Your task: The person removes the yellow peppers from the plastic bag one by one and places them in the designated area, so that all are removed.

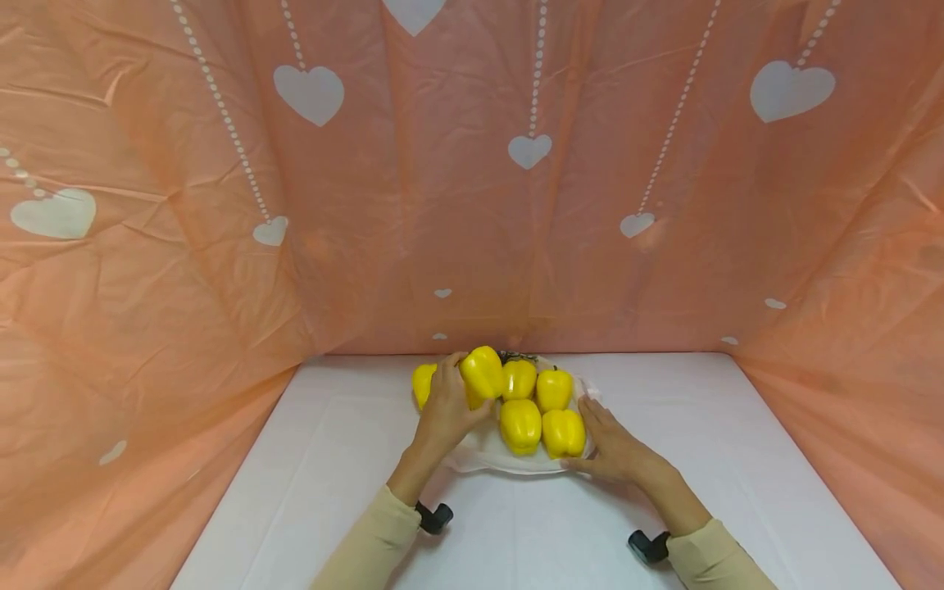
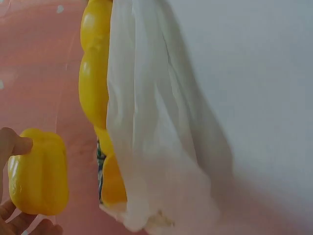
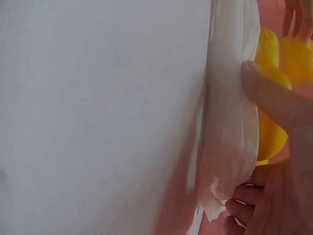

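In the head view, my left hand (image 1: 446,410) holds a yellow bell pepper (image 1: 483,373) raised over the left side of a crumpled thin white bag (image 1: 490,457). In the left wrist view the thumb lies on top of this pepper (image 2: 41,174), fingers beneath. Several more yellow bell peppers (image 1: 520,426) sit together on the bag. My right hand (image 1: 615,447) rests at the bag's right side, thumb near its front edge. In the right wrist view the thumb overlaps the bag's rim (image 3: 234,98) beside a pepper (image 3: 271,137), while the fingers touch the bag's crumpled side.
Another yellow pepper (image 1: 423,383) is partly hidden behind my left hand. A dark printed patch (image 1: 516,356) shows at the bag's back edge. The white table (image 1: 332,475) meets a peach curtain (image 1: 472,205) with white hearts at the back and sides.
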Available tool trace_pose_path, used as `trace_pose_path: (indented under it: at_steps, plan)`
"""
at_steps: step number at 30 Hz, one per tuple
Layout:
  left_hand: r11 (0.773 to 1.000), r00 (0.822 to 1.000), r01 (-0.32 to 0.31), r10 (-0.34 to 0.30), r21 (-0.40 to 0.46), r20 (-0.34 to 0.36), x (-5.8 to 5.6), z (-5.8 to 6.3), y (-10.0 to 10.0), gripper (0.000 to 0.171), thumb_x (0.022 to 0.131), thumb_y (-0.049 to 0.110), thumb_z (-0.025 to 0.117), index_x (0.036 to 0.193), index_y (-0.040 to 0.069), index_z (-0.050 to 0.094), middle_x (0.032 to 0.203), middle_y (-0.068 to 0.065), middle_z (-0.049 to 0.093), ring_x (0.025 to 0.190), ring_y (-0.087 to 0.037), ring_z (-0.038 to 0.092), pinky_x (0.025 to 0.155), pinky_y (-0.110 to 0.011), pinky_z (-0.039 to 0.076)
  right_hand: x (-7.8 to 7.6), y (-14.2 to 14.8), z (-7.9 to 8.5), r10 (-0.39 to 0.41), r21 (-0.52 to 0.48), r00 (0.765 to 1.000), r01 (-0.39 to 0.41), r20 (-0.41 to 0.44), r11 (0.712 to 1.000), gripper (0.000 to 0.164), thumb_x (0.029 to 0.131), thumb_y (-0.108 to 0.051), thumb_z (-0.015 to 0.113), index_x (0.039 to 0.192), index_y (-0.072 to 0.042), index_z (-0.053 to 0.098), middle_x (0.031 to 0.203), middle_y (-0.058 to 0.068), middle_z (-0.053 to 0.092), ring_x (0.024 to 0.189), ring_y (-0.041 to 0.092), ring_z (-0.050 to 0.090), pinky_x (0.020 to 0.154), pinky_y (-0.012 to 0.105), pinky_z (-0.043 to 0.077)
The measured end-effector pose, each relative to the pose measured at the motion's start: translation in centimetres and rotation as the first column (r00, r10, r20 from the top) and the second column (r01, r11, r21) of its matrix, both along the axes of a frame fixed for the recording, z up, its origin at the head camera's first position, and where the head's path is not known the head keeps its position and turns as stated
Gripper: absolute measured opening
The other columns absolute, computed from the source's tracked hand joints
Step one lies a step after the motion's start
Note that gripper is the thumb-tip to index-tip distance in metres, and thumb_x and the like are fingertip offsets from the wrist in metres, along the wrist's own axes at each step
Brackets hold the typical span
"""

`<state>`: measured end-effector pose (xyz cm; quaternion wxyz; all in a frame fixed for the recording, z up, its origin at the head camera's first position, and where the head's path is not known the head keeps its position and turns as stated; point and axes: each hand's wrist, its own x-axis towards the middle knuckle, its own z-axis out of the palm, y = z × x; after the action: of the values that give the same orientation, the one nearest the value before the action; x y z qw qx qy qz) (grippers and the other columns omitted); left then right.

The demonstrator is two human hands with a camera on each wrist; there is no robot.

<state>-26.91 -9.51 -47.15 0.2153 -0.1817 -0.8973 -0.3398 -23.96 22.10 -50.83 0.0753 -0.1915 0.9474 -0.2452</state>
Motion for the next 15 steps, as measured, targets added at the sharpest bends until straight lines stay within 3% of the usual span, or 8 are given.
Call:
trace_pose_path:
  at_steps: [3,9,15]
  plan:
    - [1.0,1.0,-0.007,0.007,-0.005,-0.004,-0.1,0.2,-0.9,0.088,0.082,0.022,0.091,0.149,-0.003,0.039,0.142,-0.023,0.051,0.128,-0.041,0.051,0.113,-0.054,0.047,-0.1,0.0,-0.1,-0.001,-0.001,1.0,0.001,0.0,1.0,0.122,0.09,-0.058,0.081,0.165,0.013,0.017,0.173,0.033,0.016,0.16,0.051,0.018,0.129,0.065,0.018]
    - [0.992,0.996,0.025,-0.035,0.121,0.077,0.0,0.3,-2.9,0.086,0.083,0.018,0.087,0.153,0.002,0.039,0.144,-0.022,0.053,0.132,-0.041,0.051,0.111,-0.059,0.05,-0.3,0.1,-0.3,-0.005,0.001,1.0,0.005,0.012,1.0,0.124,0.089,-0.061,0.08,0.165,0.012,0.016,0.174,0.033,0.014,0.16,0.051,0.017,0.129,0.065,0.017]
    - [0.993,0.996,0.07,-0.074,0.1,0.039,-0.2,0.6,-4.9,0.088,0.084,0.009,0.089,0.154,-0.002,0.038,0.147,-0.024,0.05,0.133,-0.041,0.052,0.117,-0.057,0.046,-0.3,0.1,-0.3,-0.013,0.0,1.0,0.013,0.012,1.0,0.124,0.089,-0.061,0.08,0.166,0.011,0.016,0.174,0.032,0.014,0.16,0.052,0.017,0.129,0.065,0.018]
